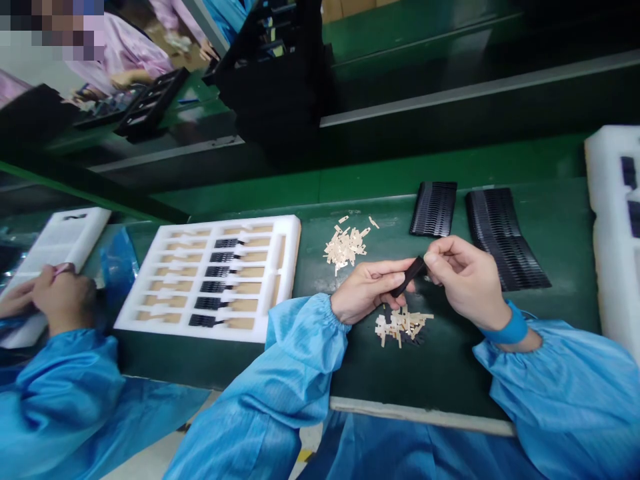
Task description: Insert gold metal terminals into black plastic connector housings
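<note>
My left hand is closed around a small black oblong part, which it holds tilted above the green table. My right hand pinches at the upper end of that part. Whether a separate small piece sits between the right fingertips cannot be made out. Just below the hands lies a small pile of pale flat pieces, some with metallic edges. A larger pile of similar cream-coloured pieces is spread beyond my left hand. Past my right hand lie a short row of black parts and a longer row of black parts.
On the left is a white foam tray with several black parts in one column of slots. Another white foam tray stands at the right edge. A co-worker's hands work at far left. Stacked black trays rise behind the table.
</note>
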`<state>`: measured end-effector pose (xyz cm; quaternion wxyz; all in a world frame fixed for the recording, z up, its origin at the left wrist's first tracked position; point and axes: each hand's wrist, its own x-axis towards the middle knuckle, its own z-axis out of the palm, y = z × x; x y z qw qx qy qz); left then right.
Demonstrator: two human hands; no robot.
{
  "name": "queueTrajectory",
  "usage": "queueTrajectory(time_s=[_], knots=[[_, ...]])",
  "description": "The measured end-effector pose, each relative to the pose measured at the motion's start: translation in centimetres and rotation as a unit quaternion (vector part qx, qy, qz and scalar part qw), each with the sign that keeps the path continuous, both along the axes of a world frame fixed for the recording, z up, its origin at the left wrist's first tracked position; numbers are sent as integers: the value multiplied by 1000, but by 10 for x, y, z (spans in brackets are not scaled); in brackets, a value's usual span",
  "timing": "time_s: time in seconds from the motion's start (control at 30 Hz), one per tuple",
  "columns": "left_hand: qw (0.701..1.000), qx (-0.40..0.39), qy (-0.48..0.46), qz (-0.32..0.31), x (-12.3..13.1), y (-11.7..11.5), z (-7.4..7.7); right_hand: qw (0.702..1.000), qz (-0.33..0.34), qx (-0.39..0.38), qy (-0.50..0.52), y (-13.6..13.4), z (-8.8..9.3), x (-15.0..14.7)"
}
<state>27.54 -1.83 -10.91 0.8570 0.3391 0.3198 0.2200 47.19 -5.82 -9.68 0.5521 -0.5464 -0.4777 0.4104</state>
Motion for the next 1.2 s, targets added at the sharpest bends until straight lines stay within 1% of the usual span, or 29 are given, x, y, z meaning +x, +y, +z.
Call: queueTrajectory(time_s=[0.17,0.33,0.37,0.5,0.6,0.73,0.8,0.83,0.9,0.93,1.0,1.07,1.13,1.2], knots=[[1000,12,7,5,1,0,-2,1000,10,-23,7,1,-2,2],[998,32,29,35,3,2,-3,999,-26,-36,2,3,-5,1],[998,34,30,38,4,2,-3,999,-15,-37,1,3,-5,1],[999,32,10,33,4,1,-2,997,70,-26,15,-4,-6,-5],[1000,18,-6,7,3,-1,0,990,99,-27,101,-10,-8,-10],[999,9,-16,-38,0,-2,1,951,145,-75,261,-15,-4,-15],[999,6,-18,-49,0,-3,1,936,160,-99,296,-14,-1,-17],[999,5,-18,-51,0,-3,1,934,162,-112,299,-14,0,-17],[999,3,-11,-44,1,-2,2,937,151,-130,287,-12,1,-16],[999,1,-6,-37,1,-2,2,943,139,-126,275,-11,0,-16],[1000,-2,2,-19,2,-1,4,962,120,-87,231,-10,-3,-14],[1000,-5,-2,-6,3,-1,5,981,112,-33,156,-9,-7,-12],[1000,-12,-13,-1,3,-1,5,991,109,-2,80,-10,-9,-11],[1000,-20,-21,1,3,-1,4,994,103,9,36,-11,-11,-11]])
